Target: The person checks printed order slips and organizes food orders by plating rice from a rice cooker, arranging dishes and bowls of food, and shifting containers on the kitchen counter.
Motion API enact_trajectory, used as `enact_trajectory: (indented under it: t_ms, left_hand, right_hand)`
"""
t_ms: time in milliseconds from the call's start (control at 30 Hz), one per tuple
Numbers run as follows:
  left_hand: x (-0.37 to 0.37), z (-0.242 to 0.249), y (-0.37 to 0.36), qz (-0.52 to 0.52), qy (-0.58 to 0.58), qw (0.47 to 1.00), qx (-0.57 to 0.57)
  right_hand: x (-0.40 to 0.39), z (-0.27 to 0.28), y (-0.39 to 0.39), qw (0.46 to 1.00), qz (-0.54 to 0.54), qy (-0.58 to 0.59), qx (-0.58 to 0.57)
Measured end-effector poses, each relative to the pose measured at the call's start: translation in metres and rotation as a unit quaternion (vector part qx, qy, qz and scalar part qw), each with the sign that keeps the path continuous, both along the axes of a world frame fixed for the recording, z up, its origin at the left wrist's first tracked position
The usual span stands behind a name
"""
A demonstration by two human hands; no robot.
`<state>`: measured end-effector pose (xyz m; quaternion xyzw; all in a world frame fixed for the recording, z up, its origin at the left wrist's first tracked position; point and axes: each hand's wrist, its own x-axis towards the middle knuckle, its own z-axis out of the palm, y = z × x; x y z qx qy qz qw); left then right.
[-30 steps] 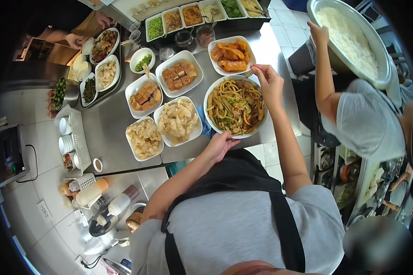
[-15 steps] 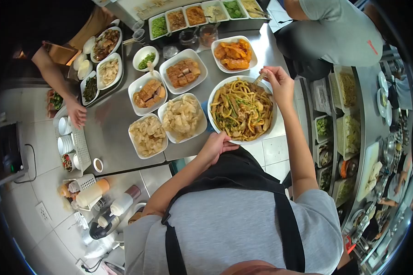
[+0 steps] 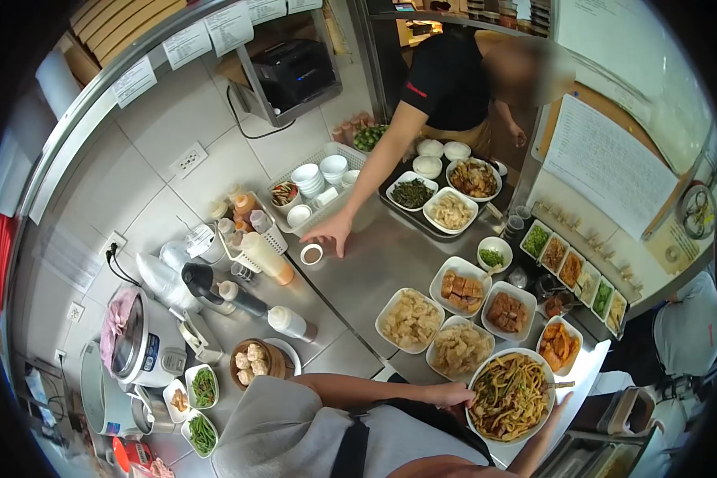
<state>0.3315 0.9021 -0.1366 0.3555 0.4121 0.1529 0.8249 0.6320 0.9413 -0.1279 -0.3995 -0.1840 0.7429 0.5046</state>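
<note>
A large white bowl of noodles (image 3: pixel 511 396) is at the counter's near right edge. My left hand (image 3: pixel 454 395) grips its left rim. Against the bowl's right side is my right hand (image 3: pixel 551 421), its fingers partly hidden. A utensil handle (image 3: pixel 564 385) sticks out over the right rim, apart from the visible part of my right hand. Beside the bowl stand white dishes of pale fried pieces (image 3: pixel 460 349), dark meat (image 3: pixel 508 311) and orange pieces (image 3: pixel 560 347).
Across the counter (image 3: pixel 366 275), a co-worker's hand (image 3: pixel 332 231) reaches beside a small sauce cup (image 3: pixel 311 254). A tray of dishes (image 3: pixel 422 225), a topping rack (image 3: pixel 570 269), squeeze bottles (image 3: pixel 288 323) and a dumpling steamer (image 3: pixel 255 362) surround the work area. Another person (image 3: pixel 687 327) is at right.
The view has swung left, showing more of the wall and counter. My right hand has left the utensil and moved down the bowl's side. The co-worker's hand is now beside the sauce cup.
</note>
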Motion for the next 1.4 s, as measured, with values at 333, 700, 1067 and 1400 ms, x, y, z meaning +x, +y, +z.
enact_trajectory:
  t_ms: [333, 700, 1067, 1400]
  left_hand:
    - [-0.032, 0.050, -0.011, 0.103, 0.069, 0.988, 0.094]
    - [-0.100, 0.065, -0.063, 0.353, -0.047, 0.928, -0.111]
    - [-0.160, 0.073, -0.116, 0.505, 0.029, 0.861, -0.051]
    - [-0.210, 0.035, -0.079, 0.586, -0.001, 0.810, -0.003]
  right_hand:
    - [-0.098, -0.041, -0.035, 0.952, 0.190, -0.220, 0.095]
    - [-0.047, -0.051, -0.023, 0.614, 0.198, -0.753, 0.132]
    - [-0.071, 0.022, 0.030, 0.786, 0.101, -0.578, 0.197]
    - [-0.135, -0.056, 0.056, 0.900, 0.217, -0.372, 0.068]
